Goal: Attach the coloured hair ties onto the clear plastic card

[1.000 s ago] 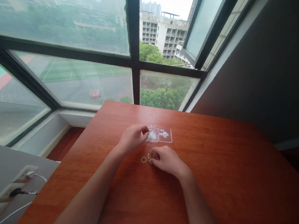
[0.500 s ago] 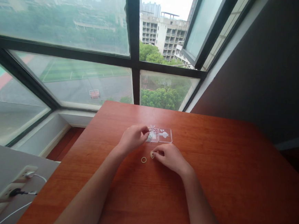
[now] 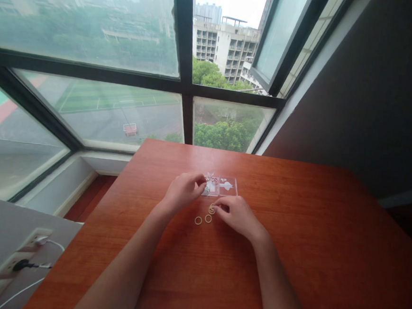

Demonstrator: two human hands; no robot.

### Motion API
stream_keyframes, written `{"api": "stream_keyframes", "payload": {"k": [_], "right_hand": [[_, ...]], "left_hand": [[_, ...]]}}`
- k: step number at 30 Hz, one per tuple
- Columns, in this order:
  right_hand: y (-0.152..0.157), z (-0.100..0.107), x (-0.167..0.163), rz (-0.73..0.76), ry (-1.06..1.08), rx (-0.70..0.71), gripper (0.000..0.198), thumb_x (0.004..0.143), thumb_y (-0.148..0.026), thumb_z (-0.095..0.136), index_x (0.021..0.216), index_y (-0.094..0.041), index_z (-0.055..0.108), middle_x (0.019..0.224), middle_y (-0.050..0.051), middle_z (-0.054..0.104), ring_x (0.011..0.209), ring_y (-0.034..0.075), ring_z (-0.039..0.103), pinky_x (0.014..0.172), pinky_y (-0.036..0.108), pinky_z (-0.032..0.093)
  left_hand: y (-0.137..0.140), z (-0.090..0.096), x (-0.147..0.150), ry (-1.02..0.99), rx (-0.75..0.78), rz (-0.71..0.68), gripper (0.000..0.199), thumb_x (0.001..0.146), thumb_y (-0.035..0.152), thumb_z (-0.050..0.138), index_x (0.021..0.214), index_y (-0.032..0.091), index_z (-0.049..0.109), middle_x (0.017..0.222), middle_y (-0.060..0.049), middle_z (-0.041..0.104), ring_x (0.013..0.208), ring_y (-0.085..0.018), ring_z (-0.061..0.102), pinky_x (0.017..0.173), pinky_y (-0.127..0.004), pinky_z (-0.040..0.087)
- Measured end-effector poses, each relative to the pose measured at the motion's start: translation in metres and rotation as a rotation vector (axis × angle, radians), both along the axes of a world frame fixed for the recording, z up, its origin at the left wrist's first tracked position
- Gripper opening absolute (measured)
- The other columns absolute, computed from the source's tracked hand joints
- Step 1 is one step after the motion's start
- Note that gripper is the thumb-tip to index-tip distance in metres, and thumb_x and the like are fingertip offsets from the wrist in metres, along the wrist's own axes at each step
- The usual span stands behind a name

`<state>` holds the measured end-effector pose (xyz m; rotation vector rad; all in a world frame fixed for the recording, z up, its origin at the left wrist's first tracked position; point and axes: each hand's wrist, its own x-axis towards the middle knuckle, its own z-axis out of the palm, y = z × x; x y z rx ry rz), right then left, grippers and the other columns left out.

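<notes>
My left hand (image 3: 185, 188) is closed at the left edge of a clear plastic box (image 3: 227, 193), with thumb and fingertips against it. The box lies opened flat in two halves. Small patterned pieces, too tiny to name, show in its left half, and a white print marks the right half. Just nearer to me, my right hand (image 3: 239, 215) pinches at a small bunch of pale yellow rings (image 3: 211, 212). To the left of that bunch, one loose ring (image 3: 198, 224) and a second loose ring (image 3: 208, 222) lie flat on the wood, apart from each other.
The reddish-brown wooden table (image 3: 196, 273) reaches to the windows, whose dark frame (image 3: 188, 89) rises behind it. At lower left, a white wall carries power sockets (image 3: 8, 265) with plugs and cables. A dark wall (image 3: 357, 90) stands on the right.
My right hand has shifted slightly up and to the right with the bunch of rings. A second ring now lies on the table beside the first. My left hand stays in place.
</notes>
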<state>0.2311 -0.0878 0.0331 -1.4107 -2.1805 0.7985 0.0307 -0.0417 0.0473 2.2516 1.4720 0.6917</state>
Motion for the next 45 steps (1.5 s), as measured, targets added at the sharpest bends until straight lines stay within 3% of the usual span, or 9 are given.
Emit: {"api": "stream_keyframes", "payload": {"k": [10,16,28,37,45], "right_hand": [[0.007,-0.005,0.002,-0.219,0.121,0.203,0.018,0.088,-0.028,0.055,0.085,-0.021,0.072,0.073,0.001,0.069,0.063,0.014,0.057,0.061,0.023,0.038],[0.006,0.000,0.002,-0.261,0.162,0.259,0.019,0.088,-0.028,0.054,0.087,-0.021,0.072,0.069,0.000,0.066,0.059,0.013,0.054,0.060,0.023,0.036],[0.007,-0.006,0.004,-0.290,-0.011,0.157,0.017,0.086,-0.028,0.054,0.088,-0.024,0.070,0.075,0.001,0.069,0.066,0.015,0.059,0.063,0.023,0.038],[0.005,-0.005,0.002,-0.251,-0.118,0.065,0.017,0.087,-0.027,0.054,0.093,-0.026,0.070,0.077,0.000,0.070,0.070,0.015,0.062,0.068,0.024,0.039],[-0.001,-0.002,-0.004,-0.118,-0.179,-0.029,0.009,0.084,-0.027,0.059,0.089,-0.024,0.066,0.081,-0.001,0.070,0.073,0.014,0.061,0.063,0.022,0.035]], "left_hand": [[-0.005,0.001,0.013,-0.193,-0.146,-0.168,0.016,0.084,0.025,0.054,0.083,0.016,0.068,0.076,-0.002,0.068,0.064,-0.011,0.054,0.059,-0.019,0.039],[-0.006,-0.002,0.019,-0.228,-0.176,-0.197,0.016,0.083,0.025,0.056,0.082,0.016,0.069,0.074,-0.001,0.067,0.063,-0.010,0.055,0.058,-0.019,0.040],[-0.006,-0.010,0.019,-0.064,0.040,-0.067,0.011,0.082,0.019,0.054,0.080,0.019,0.064,0.083,-0.003,0.068,0.069,-0.013,0.057,0.063,-0.021,0.040],[-0.005,-0.007,0.015,-0.016,0.049,-0.042,0.011,0.080,0.017,0.054,0.082,0.020,0.065,0.086,-0.001,0.069,0.071,-0.014,0.059,0.062,-0.022,0.040],[-0.003,-0.005,0.012,-0.027,0.056,-0.034,0.012,0.080,0.018,0.053,0.080,0.019,0.065,0.083,-0.002,0.069,0.071,-0.014,0.059,0.064,-0.022,0.041]]}}
